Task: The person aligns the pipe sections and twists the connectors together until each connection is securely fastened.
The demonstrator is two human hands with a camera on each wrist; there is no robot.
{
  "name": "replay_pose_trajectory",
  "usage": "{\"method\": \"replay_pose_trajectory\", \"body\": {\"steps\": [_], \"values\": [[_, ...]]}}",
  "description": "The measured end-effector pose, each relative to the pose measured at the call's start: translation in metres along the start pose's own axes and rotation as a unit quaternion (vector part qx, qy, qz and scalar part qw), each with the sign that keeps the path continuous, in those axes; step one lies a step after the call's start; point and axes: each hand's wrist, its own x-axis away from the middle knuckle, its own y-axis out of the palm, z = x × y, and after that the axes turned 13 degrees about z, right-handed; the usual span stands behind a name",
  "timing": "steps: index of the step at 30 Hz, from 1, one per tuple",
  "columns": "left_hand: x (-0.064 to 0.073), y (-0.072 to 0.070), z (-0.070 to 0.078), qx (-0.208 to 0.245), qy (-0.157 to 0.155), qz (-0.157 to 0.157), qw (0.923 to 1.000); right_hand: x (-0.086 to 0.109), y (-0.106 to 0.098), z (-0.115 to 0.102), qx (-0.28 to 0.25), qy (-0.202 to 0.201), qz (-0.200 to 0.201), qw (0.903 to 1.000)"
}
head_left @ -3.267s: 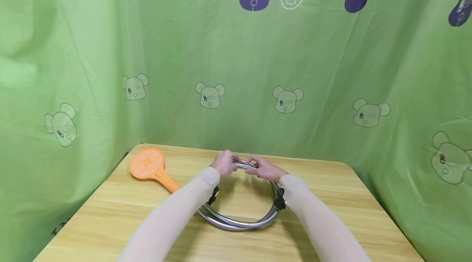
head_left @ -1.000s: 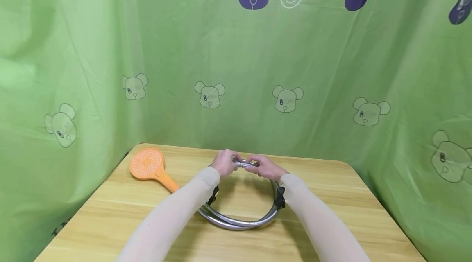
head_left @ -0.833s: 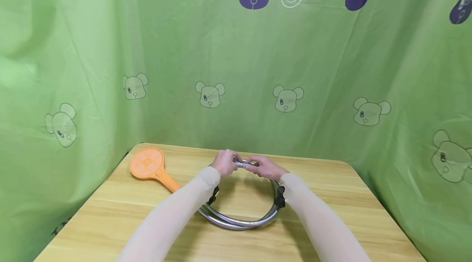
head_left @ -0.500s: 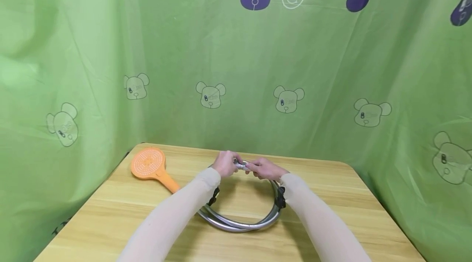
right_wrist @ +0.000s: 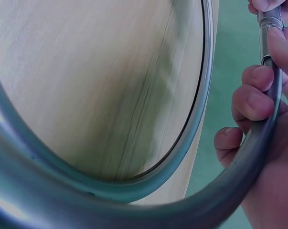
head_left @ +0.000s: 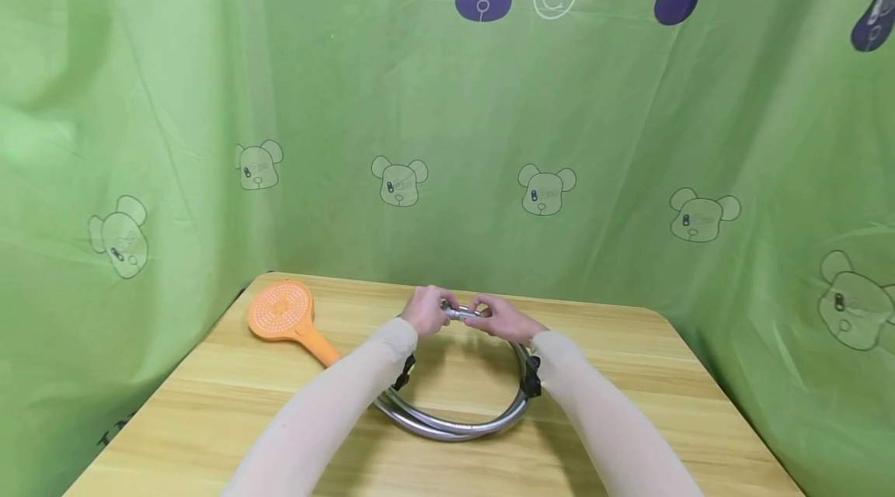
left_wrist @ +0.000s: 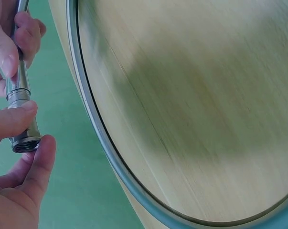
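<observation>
Over the far half of the table, my left hand point(head_left: 425, 312) pinches a short metal fitting point(left_wrist: 25, 136) between thumb and fingers. Its open, threaded end faces outward in the left wrist view. My right hand point(head_left: 505, 319) holds the end of a silver shower hose point(head_left: 457, 429), with thumb and fingertips at the long metal nut point(right_wrist: 265, 43) and other fingers curled round the hose. Fitting and nut are in line, a narrow ridged band showing where they meet. The hose loops down between my forearms. An orange shower head point(head_left: 281, 312) lies at the left, its handle end hidden by my left arm.
The wooden table point(head_left: 615, 404) carries the lower hose loops and the shower head. A green curtain point(head_left: 461, 241) with printed bears hangs right behind its far edge and along both sides. Black straps point(head_left: 531, 377) sit on both wrists.
My right thumb and fingers shift back and forth along the nut; half a second ago they reached further left over it. The left hand, hose loops and shower head stay in place.
</observation>
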Motion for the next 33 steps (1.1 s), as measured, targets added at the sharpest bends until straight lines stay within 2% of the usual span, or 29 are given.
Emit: {"method": "replay_pose_trajectory", "body": {"steps": [6,11,17,25,33], "values": [[-0.0003,-0.0007,0.0011,-0.006,-0.006,0.001,1.0000,-0.0021,-0.0016,-0.0006,0.025,-0.008,-0.005,0.9996],[-0.0008,-0.0015,0.0013,-0.003,-0.011,-0.003,0.9999,-0.0027,-0.0028,-0.0029,0.031,0.002,-0.016,0.9994],[-0.0013,-0.0024,0.0001,-0.006,-0.010,0.003,0.9999,-0.0023,-0.0005,-0.0046,0.029,0.009,-0.003,0.9995],[0.0000,-0.0008,-0.0003,0.005,-0.018,-0.002,0.9998,-0.0012,-0.0005,-0.0038,0.019,-0.014,-0.003,0.9997],[0.0010,0.0013,0.0014,-0.008,-0.014,0.011,0.9998,-0.0034,-0.0040,-0.0016,0.029,-0.022,-0.023,0.9991]]}}
